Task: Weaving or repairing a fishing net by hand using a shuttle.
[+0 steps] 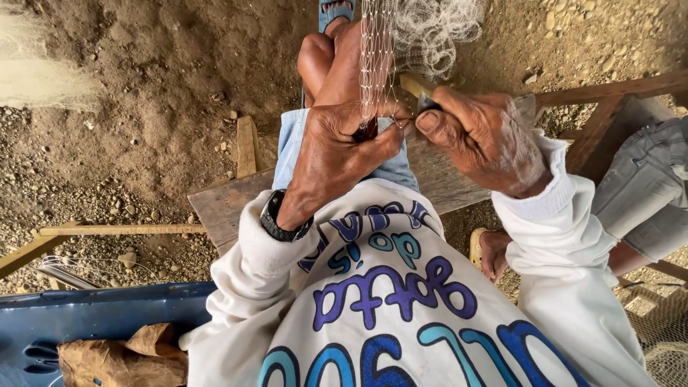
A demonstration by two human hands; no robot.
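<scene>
1. The left hand (337, 154) is pinching a strip of fine, pale monofilament fishing net (376, 61) between thumb and fingers; the hand is closed on the mesh just above the knee. A small dark reddish item is showing inside the grip; what it is cannot be told.
2. The right hand (487, 140) is sitting just beside the left, fingers curled shut around a thin, flat, yellowish netting needle (416, 86). Only the stub of the tool is showing past the thumb.
3. Key relation: the net is running away from both hands, straight up the picture, its long axis lying along the bare lower leg toward the blue sandal (335, 11). The needle tip is pointing left toward the mesh held by the left hand; the two are nearly touching. The left hand is the nearer to the net and is already on it.
4. Materials: net is thin, translucent, small square mesh, bunching into a loose whitish tangle (437, 29) at the far end. Needle looks rigid and smooth.
5. The person is sitting on a weathered grey wooden plank bench (222, 204), grain rough and cracked. A black wristwatch (279, 218) is sitting on the left wrist; sleeves are white knit.
6. The ground (143, 107) is dry brown dirt with gravel. A blue plastic crate (93, 315) is lying at lower left.
</scene>
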